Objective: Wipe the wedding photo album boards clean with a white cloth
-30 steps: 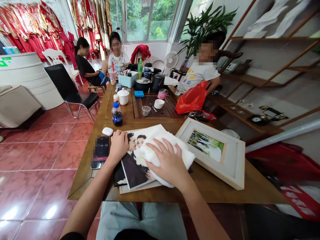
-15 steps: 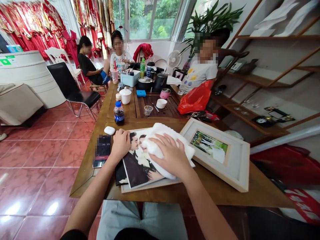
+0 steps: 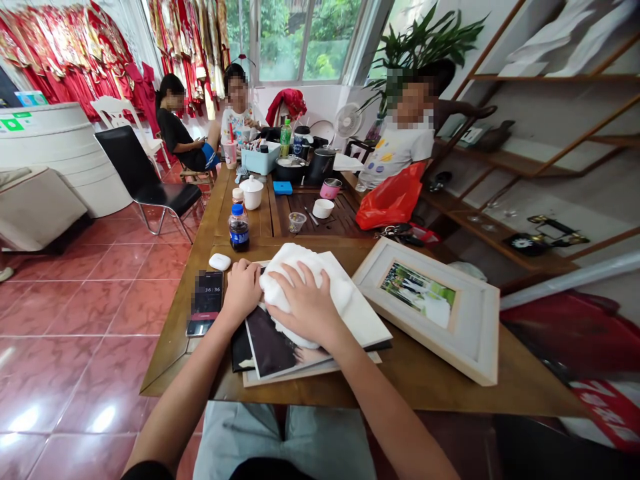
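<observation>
Left of the picture frame (image 3: pixel 470 333), a cloth (image 3: pixel 295 263) is pressed flat by the right hand's (image 3: pixel 305 308) spread grip; the wedding print (image 3: pixel 273 347) should be kept pinned by the left hand's (image 3: pixel 243 288) curled grip.

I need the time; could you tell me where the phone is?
Head view: the phone lies near the left edge of the table, just left of the left hand, with the white earbud case behind it.

fluffy cloth (image 3: pixel 300 283), glossy photo print (image 3: pixel 273 347)
</observation>
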`<move>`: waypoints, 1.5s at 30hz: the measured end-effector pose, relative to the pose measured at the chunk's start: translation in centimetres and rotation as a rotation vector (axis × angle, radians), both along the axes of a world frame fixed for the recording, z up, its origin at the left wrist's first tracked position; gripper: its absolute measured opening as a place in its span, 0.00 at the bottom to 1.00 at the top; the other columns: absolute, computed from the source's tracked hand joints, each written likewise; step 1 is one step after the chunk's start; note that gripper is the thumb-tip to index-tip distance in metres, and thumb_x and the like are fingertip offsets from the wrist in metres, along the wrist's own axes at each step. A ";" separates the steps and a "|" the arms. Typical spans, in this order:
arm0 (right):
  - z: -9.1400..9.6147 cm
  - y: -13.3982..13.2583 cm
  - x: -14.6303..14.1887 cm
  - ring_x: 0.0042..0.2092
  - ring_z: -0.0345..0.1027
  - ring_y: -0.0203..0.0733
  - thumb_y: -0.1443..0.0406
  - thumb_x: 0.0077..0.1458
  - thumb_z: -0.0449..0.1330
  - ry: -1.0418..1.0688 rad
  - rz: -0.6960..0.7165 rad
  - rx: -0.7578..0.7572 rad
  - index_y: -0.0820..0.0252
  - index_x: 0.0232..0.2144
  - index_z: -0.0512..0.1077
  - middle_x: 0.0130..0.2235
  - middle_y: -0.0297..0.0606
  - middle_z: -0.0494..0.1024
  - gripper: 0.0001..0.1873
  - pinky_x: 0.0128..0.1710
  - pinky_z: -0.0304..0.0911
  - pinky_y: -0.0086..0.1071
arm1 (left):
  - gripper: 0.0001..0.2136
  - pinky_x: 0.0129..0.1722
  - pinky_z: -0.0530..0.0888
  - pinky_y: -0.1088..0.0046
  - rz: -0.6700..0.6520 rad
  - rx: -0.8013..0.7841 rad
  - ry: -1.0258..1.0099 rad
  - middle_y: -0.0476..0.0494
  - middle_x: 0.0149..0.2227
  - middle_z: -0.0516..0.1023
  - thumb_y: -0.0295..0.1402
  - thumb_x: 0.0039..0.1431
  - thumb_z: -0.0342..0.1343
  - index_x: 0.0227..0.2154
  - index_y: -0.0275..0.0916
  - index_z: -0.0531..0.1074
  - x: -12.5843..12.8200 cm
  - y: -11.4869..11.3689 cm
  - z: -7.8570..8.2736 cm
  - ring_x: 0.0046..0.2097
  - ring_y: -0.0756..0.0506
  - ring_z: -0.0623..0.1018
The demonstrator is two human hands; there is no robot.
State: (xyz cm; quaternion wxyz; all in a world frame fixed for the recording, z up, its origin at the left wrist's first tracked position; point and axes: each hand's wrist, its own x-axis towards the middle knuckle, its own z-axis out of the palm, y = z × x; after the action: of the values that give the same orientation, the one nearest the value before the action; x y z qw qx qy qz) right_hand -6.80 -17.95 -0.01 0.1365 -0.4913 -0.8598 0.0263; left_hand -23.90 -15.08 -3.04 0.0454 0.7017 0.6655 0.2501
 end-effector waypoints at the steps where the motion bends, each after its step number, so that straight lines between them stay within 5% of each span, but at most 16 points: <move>1: 0.0 0.1 0.0 0.68 0.49 0.65 0.51 0.62 0.55 0.006 0.002 -0.005 0.51 0.63 0.66 0.68 0.45 0.64 0.30 0.62 0.42 0.70 | 0.13 0.48 0.71 0.60 -0.003 0.001 -0.003 0.38 0.42 0.74 0.30 0.71 0.45 0.39 0.38 0.77 0.0 0.0 0.0 0.47 0.39 0.73; 14: 0.0 2.2 4.0 0.69 0.47 0.64 0.49 0.66 0.51 -0.071 -0.281 -0.091 0.51 0.64 0.63 0.70 0.44 0.61 0.29 0.61 0.48 0.72 | 0.13 0.51 0.72 0.60 0.006 0.034 -0.043 0.39 0.42 0.75 0.29 0.71 0.46 0.40 0.38 0.77 0.0 0.3 -0.4 0.47 0.40 0.74; 24: 0.6 1.8 -0.7 0.70 0.46 0.67 0.49 0.65 0.52 -0.059 -0.132 -0.078 0.53 0.66 0.62 0.70 0.47 0.60 0.32 0.61 0.46 0.72 | 0.12 0.51 0.72 0.59 -0.013 0.041 -0.060 0.39 0.40 0.75 0.29 0.69 0.48 0.39 0.38 0.78 0.0 0.1 -0.2 0.46 0.40 0.74; 37: 0.3 3.6 3.6 0.69 0.48 0.63 0.50 0.65 0.51 -0.012 -0.316 -0.083 0.51 0.65 0.63 0.69 0.42 0.62 0.30 0.62 0.48 0.71 | 0.12 0.52 0.73 0.59 -0.010 0.074 -0.086 0.39 0.41 0.75 0.29 0.68 0.48 0.40 0.38 0.78 0.0 0.4 -0.8 0.47 0.40 0.75; 45: 0.0 1.9 -0.2 0.70 0.47 0.64 0.50 0.65 0.51 -0.033 -0.154 -0.037 0.52 0.66 0.63 0.69 0.44 0.62 0.31 0.62 0.46 0.70 | 0.13 0.51 0.72 0.59 -0.021 0.046 -0.076 0.38 0.41 0.75 0.29 0.69 0.46 0.40 0.38 0.78 0.0 0.2 -0.4 0.47 0.40 0.74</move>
State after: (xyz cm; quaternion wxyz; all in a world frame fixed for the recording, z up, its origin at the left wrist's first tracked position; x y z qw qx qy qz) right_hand -7.05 -16.08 0.03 0.1147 -0.5587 -0.8211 0.0236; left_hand -23.93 -14.88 -3.49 0.0570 0.6995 0.6500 0.2914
